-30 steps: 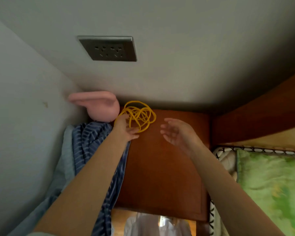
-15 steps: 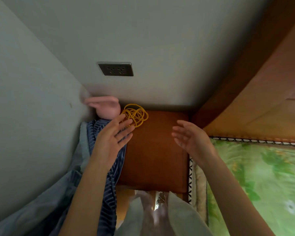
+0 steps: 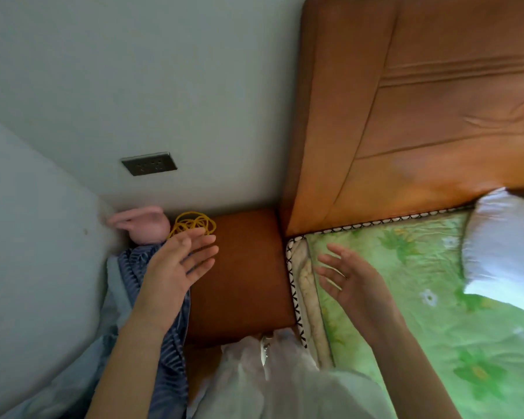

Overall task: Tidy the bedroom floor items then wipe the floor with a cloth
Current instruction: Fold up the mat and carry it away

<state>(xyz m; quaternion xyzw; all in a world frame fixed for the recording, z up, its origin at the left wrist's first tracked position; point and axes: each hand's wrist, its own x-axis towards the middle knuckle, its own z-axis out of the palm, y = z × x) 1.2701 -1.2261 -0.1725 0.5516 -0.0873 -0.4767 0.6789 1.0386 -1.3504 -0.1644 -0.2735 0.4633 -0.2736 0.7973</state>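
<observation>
the left hand [image 3: 176,267] hovers with fingers spread and relaxed, holding nothing, over the edge of a wooden bedside cabinet [image 3: 245,276], its fingertips just short of a tangle of yellow rubber bands [image 3: 193,224] lying at the cabinet's back corner beside a pink plush toy [image 3: 142,225]; blue striped fabric [image 3: 167,352] hangs under the wrist. the right hand [image 3: 350,282], equally loose and empty, hangs above the green floral mattress [image 3: 436,297], near a white pillow [image 3: 502,249]
</observation>
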